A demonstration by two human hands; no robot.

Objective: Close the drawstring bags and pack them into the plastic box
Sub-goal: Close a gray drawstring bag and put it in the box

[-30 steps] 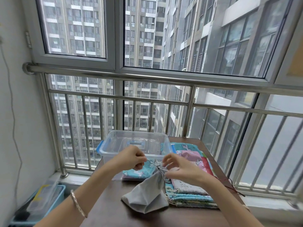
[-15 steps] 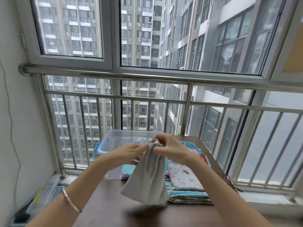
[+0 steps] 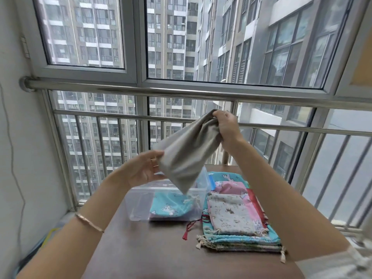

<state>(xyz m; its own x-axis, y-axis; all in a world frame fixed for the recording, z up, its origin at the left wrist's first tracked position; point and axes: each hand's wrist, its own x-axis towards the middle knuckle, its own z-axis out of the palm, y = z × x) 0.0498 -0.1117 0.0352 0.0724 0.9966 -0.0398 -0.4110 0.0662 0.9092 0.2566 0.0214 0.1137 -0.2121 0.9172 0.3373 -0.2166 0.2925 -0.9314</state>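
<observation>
Grey drawstring bag (image 3: 187, 154), held aloft above plastic box (image 3: 138, 200) near the table's (image 3: 161, 248) far edge: right hand (image 3: 226, 127) gripping its gathered mouth, left hand (image 3: 145, 170) apparently pinching its lower side; turquoise bag (image 3: 171, 206) inside box, stacked bags (image 3: 237, 220) just beside, toward right edge

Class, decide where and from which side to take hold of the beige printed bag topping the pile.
Pinch the beige bag at its near, corded hem, reaching from above the front: it lies flat atop the pile, hem toward the person.
</observation>
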